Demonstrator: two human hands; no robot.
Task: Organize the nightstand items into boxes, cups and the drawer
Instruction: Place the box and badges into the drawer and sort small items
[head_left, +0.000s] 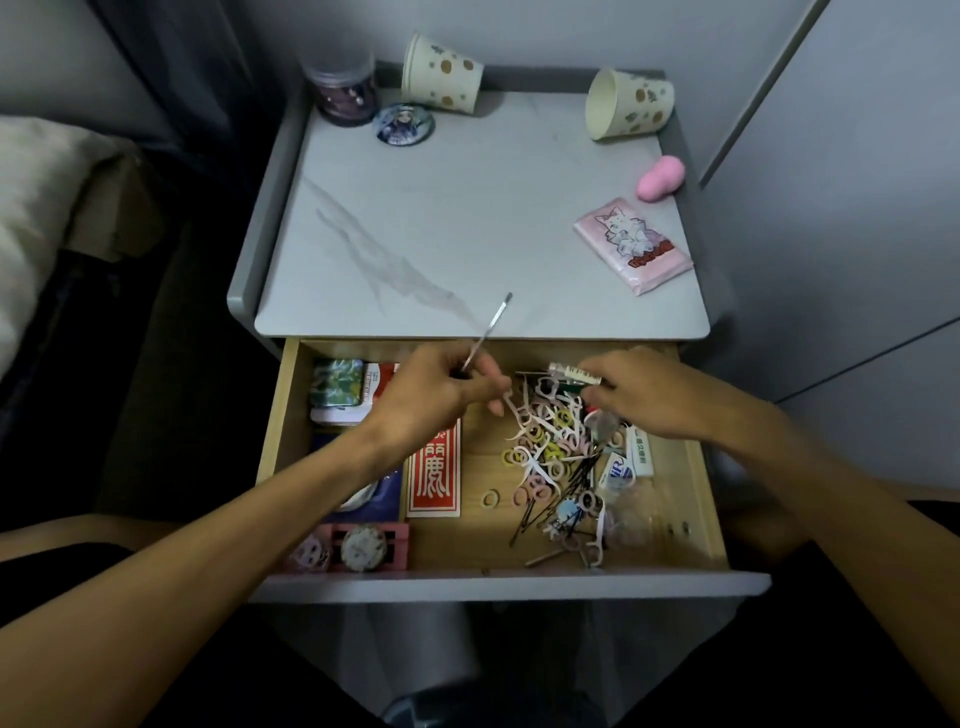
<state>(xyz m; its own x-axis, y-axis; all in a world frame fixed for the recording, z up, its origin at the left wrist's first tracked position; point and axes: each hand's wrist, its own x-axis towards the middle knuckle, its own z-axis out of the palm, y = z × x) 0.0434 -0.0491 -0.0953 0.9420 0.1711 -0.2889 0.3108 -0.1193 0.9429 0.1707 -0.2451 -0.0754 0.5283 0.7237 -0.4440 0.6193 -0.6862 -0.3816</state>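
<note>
The wooden drawer (291, 415) of the grey nightstand (467, 218) stands pulled out. Inside lies a heap of small hair ties, floss picks and black hairpins (553, 457). My left hand (441, 389) hovers over the drawer and grips a thin metal tool (493, 325) that sticks up over the tabletop edge; its fingertips also touch a white floss pick. My right hand (644, 395) holds a small clear tube with a printed label (574, 372) at the heap's far side. Two paper cups lie on their sides, one at the back (441, 75) and one at the back right (626, 104).
On the top: a clear jar (345, 88), a round picture badge (404, 123), a pink sponge (661, 177) and a pink tissue pack (631, 244). In the drawer: a green tin (337, 387), a red packet (435, 478), a pink crate (358, 545), white packets (628, 462). A bed lies left.
</note>
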